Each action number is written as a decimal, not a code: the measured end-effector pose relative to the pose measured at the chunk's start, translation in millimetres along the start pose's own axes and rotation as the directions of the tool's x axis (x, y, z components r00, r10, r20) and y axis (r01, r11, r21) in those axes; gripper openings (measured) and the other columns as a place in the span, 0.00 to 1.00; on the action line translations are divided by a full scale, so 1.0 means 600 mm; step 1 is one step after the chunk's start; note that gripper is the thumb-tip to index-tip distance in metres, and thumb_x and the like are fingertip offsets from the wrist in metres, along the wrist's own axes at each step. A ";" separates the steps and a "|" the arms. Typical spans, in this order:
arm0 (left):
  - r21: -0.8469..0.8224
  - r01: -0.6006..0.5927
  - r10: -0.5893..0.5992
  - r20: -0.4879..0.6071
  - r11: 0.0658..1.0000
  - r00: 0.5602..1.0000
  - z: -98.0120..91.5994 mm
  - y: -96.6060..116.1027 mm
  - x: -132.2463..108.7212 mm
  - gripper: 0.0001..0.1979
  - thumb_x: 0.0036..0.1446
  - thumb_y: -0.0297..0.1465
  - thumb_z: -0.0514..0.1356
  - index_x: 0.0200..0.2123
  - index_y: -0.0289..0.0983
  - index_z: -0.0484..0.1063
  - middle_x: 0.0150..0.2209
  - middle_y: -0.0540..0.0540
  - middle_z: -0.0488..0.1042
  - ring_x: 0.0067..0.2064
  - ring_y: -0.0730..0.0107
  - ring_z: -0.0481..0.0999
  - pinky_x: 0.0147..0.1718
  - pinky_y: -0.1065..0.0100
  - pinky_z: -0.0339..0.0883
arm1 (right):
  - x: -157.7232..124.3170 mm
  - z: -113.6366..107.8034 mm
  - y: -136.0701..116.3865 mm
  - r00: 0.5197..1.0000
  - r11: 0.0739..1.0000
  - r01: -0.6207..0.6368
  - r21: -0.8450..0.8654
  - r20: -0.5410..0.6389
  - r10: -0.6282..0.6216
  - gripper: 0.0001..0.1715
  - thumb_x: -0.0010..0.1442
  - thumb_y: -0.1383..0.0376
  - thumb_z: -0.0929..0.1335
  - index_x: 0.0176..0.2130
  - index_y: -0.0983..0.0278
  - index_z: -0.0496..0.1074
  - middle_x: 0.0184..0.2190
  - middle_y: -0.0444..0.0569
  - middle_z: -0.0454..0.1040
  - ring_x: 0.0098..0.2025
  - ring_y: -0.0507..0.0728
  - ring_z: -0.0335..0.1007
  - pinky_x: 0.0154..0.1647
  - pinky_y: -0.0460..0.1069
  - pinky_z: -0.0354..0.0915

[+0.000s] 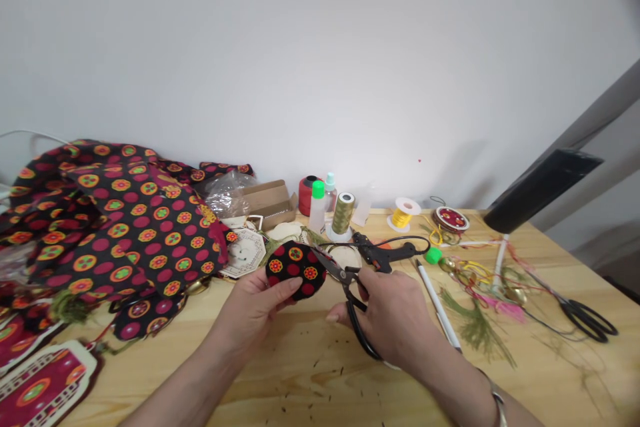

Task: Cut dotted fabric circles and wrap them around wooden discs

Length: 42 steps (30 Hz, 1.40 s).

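My left hand (260, 300) pinches a round piece covered in black cloth (294, 268) with red dots and orange flowers, thumb on its face. In my right hand (393, 313) is a pair of scissors (345, 275) with black handles, the fingers through the loops. The scissor blades point left and lie at the upper right edge of the round piece; whether they touch it I cannot tell. Small dark snippets (320, 373) are scattered on the wooden table (280, 400) below my hands.
Patterned cloth (145, 220) is heaped at the left. Along the wall stand a cardboard box (267, 200), a green-capped bottle (317, 207), an olive thread spool (344, 212) and a yellow spool (403, 215). A black glue gun (385, 252), a white pen (439, 307) and other scissors (587, 319) lie rightward.
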<state>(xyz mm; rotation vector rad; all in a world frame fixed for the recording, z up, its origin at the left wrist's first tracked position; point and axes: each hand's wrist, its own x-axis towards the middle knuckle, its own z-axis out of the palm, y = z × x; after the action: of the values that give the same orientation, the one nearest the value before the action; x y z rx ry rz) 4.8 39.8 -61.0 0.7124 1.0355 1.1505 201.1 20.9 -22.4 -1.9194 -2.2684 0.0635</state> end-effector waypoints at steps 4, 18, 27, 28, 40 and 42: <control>0.025 0.017 -0.017 0.009 1.000 1.000 -0.001 -0.001 0.000 0.11 0.40 0.30 0.72 0.31 0.35 0.81 0.33 0.42 0.82 0.34 0.67 0.79 0.36 0.71 0.71 | 0.002 0.003 0.002 0.999 1.000 0.026 0.004 -0.031 -0.026 0.31 0.54 0.39 0.64 0.28 0.64 0.72 0.22 0.53 0.77 0.27 0.62 0.74 0.26 0.50 0.49; 0.113 0.066 -0.074 0.073 0.991 0.995 -0.007 -0.010 0.004 0.13 0.42 0.34 0.71 0.34 0.35 0.81 0.36 0.42 0.82 0.38 0.63 0.79 0.41 0.67 0.68 | 0.004 0.014 0.010 0.993 0.997 0.074 0.019 -0.096 -0.071 0.30 0.54 0.40 0.65 0.26 0.64 0.72 0.22 0.53 0.77 0.27 0.62 0.74 0.26 0.51 0.48; 0.126 0.067 -0.077 0.070 0.990 0.995 -0.006 -0.003 0.003 0.13 0.41 0.33 0.71 0.33 0.35 0.81 0.35 0.42 0.83 0.37 0.64 0.79 0.40 0.68 0.69 | 0.006 0.007 0.010 0.993 0.998 0.065 0.001 -0.098 -0.065 0.30 0.54 0.41 0.65 0.23 0.64 0.72 0.19 0.53 0.76 0.24 0.60 0.74 0.24 0.50 0.46; 0.126 0.066 -0.075 0.069 0.990 0.995 -0.006 -0.001 0.002 0.13 0.41 0.33 0.71 0.33 0.35 0.81 0.35 0.42 0.83 0.37 0.64 0.80 0.40 0.68 0.69 | 0.006 0.007 0.011 0.991 0.998 0.070 -0.003 -0.110 -0.070 0.30 0.54 0.41 0.65 0.23 0.64 0.72 0.19 0.53 0.77 0.24 0.60 0.74 0.24 0.50 0.46; 0.121 0.066 -0.076 0.080 0.990 0.994 -0.006 0.005 0.004 0.14 0.38 0.33 0.73 0.32 0.37 0.81 0.34 0.44 0.83 0.35 0.66 0.80 0.38 0.70 0.70 | 0.010 0.012 0.028 0.967 0.995 0.101 -0.027 -0.233 -0.104 0.27 0.55 0.46 0.67 0.19 0.63 0.70 0.17 0.52 0.75 0.22 0.58 0.71 0.25 0.50 0.45; 0.120 0.076 -0.087 0.090 0.990 0.992 -0.008 0.003 0.005 0.13 0.38 0.32 0.72 0.31 0.37 0.81 0.34 0.44 0.83 0.34 0.67 0.80 0.38 0.70 0.70 | 0.012 0.006 0.028 0.988 0.999 0.031 0.043 -0.154 -0.024 0.27 0.54 0.45 0.67 0.19 0.63 0.68 0.17 0.51 0.74 0.21 0.56 0.67 0.24 0.49 0.43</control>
<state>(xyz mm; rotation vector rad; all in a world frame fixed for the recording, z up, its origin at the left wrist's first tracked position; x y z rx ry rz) -0.1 42.7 -61.8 0.8014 1.0481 0.9829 215.7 31.0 -27.5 -1.8040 -2.1735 -0.0351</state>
